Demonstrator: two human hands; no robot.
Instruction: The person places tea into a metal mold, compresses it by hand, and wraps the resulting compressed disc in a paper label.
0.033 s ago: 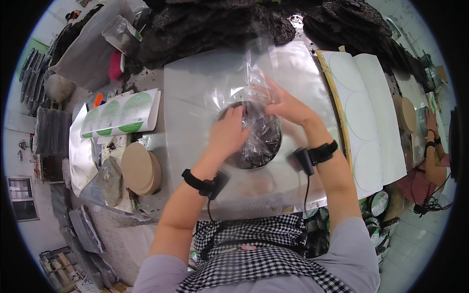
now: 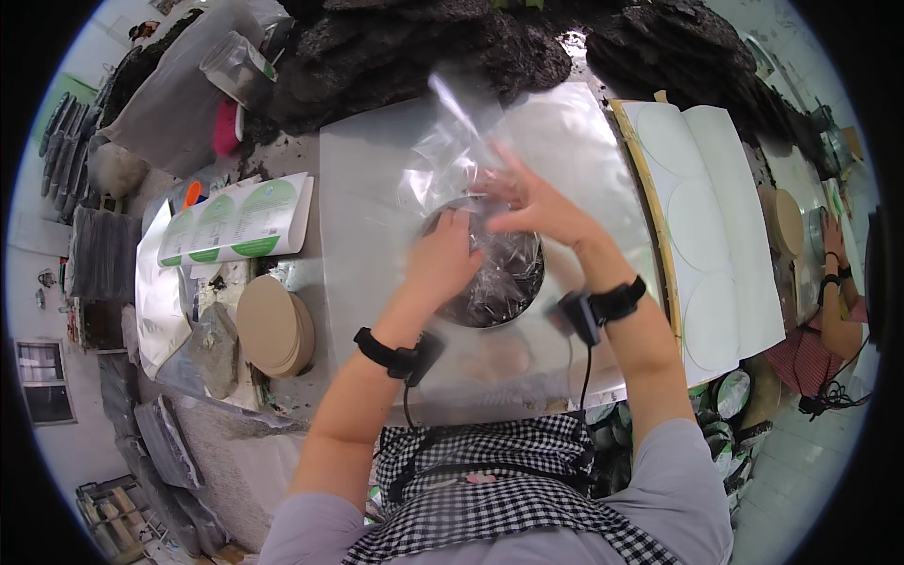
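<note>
A round, flat dark cake (image 2: 504, 297) lies at the middle of the worktable under a crumpled clear plastic bag (image 2: 438, 155), whose loose end stands up toward the far side. My left hand (image 2: 443, 259) is bent over the cake's left side, fingers together and pressed on the plastic. Its fingertips are partly hidden by glare. Above the cake's upper right edge, my right hand (image 2: 541, 207) has its fingers spread against the film, slightly blurred. Beneath lies a large translucent sheet (image 2: 367, 245).
Dark, wrinkled dried sheets (image 2: 405, 56) are heaped at the back. Round cardboard discs (image 2: 268, 330) and printed labels (image 2: 235, 226) sit at left. White sheets with circular outlines (image 2: 697, 226) lie at right. A co-worker's hand (image 2: 831, 235) shows at the far right.
My right hand has shifted slightly left and down. The bag's upright loose end leans further left. My left hand stays on the cake.
</note>
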